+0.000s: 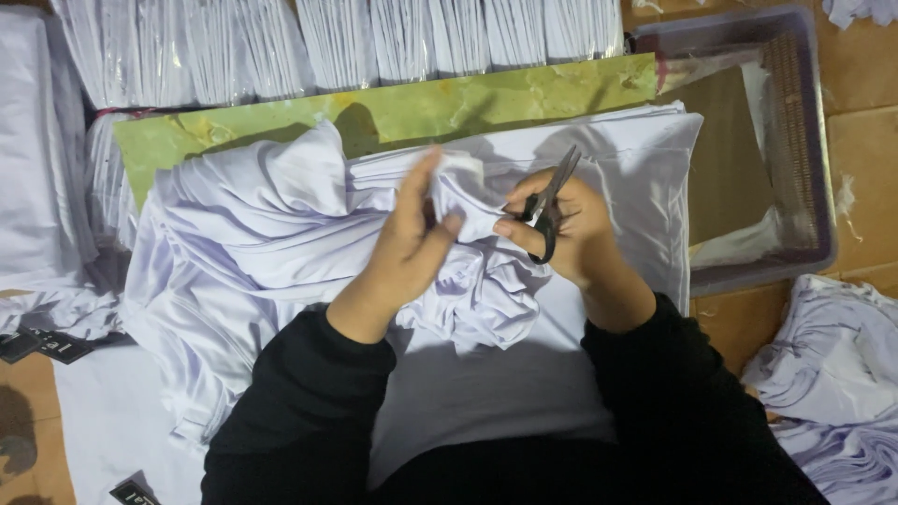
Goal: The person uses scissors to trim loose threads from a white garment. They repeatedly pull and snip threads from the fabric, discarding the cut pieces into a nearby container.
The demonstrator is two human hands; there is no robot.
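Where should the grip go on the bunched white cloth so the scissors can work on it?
Pinch the raised fold of the white cloth at its top edge, coming from the left as the left hand does. That ridge stands up from the pile, and the right hand holds the scissors on the right side, so left stays clear of the blades.

Two hands: left hand (412, 238), right hand (571, 229). One pair of black scissors (550, 201). One green board (393, 112). One plastic basket (814, 140). One row of bagged white packs (337, 42), number unclear. Two black tags (42, 346).
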